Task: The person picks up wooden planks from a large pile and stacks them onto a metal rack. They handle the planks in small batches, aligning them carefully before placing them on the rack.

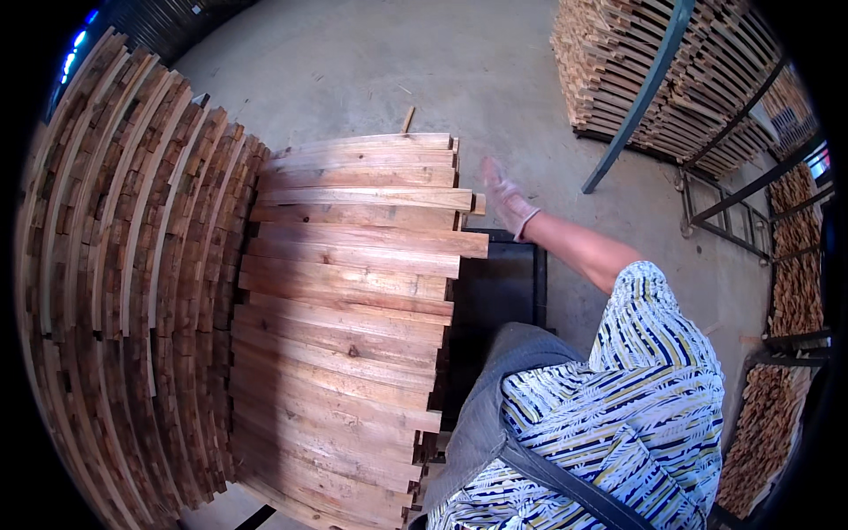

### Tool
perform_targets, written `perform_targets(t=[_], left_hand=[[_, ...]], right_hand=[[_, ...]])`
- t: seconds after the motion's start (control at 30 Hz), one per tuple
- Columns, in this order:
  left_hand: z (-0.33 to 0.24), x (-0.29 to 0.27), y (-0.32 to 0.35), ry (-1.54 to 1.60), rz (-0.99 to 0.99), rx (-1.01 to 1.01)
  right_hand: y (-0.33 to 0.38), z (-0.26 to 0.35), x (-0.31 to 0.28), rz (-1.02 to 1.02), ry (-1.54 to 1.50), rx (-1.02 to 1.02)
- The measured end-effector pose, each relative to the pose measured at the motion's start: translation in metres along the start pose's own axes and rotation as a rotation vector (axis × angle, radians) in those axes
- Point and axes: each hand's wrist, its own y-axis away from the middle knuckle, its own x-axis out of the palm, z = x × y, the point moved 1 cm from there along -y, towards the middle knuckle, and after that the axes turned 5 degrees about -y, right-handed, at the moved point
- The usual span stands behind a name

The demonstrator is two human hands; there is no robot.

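My right hand [510,200], in a pale glove, reaches out just past the right-hand ends of a stack of planks [353,309]. Motion blurs it a little, but its fingers look stretched out and nothing shows in them. A narrow gap of floor parts the hand from the nearest plank ends. The planks are reddish-brown and lie side by side in a flat top layer, their ends uneven; a shadow falls over the lower left part. One short end [479,204] juts out near my wrist. My left hand is out of sight.
A tall, tightly packed wall of stacked boards [124,265] stands along the left. At the upper right are more wood stacks [654,79] behind a slanted blue-green metal post [640,97]. A small loose stick [408,119] lies beyond the planks on the concrete floor [353,71].
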Motion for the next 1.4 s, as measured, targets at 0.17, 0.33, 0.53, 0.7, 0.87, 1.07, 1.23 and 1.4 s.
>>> perform_targets(t=[0.17, 0.33, 0.53, 0.7, 0.87, 1.07, 1.23, 1.4], left_hand=[[0.001, 0.007, 0.005, -0.007, 0.015, 0.014], [0.011, 0.001, 0.01, -0.02, 0.002, -0.005], [0.022, -0.023, 0.011, 0.024, -0.025, -0.022], [0.045, -0.043, 0.01, 0.056, -0.008, -0.04], [0.089, -0.117, -0.005, 0.069, -0.05, -0.031], [0.081, -0.098, -0.002, -0.027, -0.144, 0.081], [0.063, -0.077, 0.025, -0.057, -0.195, -0.026], [0.079, -0.105, -0.009, -0.017, -0.142, 0.044]], right_hand=[[0.002, 0.004, 0.023, -0.009, 0.262, 0.106], [0.014, 0.021, 0.0, 0.208, 0.278, 0.217], [0.087, -0.006, 0.015, -0.13, -0.007, 0.353], [0.037, -0.07, 0.065, -0.399, 0.158, 0.162], [0.098, -0.034, 0.034, -0.082, 0.088, 0.322], [0.172, -0.058, 0.079, -0.157, 0.062, 0.477], [0.166, -0.079, 0.089, -0.312, 0.48, 0.435], [0.276, -0.05, 0.036, 0.505, -0.029, 0.433]])
